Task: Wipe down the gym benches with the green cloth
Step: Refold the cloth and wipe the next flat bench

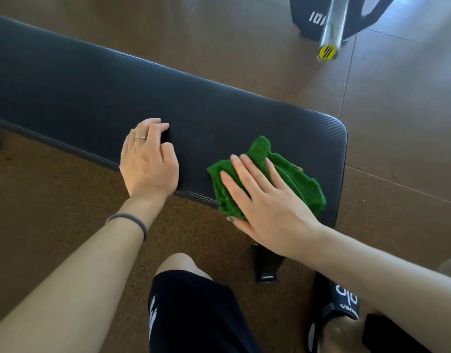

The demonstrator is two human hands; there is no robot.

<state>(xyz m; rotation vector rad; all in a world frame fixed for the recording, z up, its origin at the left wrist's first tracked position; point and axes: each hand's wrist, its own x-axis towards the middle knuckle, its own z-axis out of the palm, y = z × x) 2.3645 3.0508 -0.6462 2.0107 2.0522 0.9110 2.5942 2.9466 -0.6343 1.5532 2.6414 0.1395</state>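
A long black padded gym bench (pixel 97 98) runs from the upper left to the right of centre. The crumpled green cloth (pixel 290 174) lies on the bench's near right corner. My right hand (pixel 267 200) presses flat on the cloth with straight, spread fingers. To the left of the cloth, my left hand (pixel 148 159) rests on the bench's near edge, its fingers loosely bent on the pad and holding nothing.
A silver barbell end with a yellow cap (pixel 327 52) juts in at the top right, beside a black weight plate (pixel 318 16). The bench's black foot (pixel 266 266) stands on the brown floor near my knee (pixel 178 263) and my black slipper (pixel 344 301).
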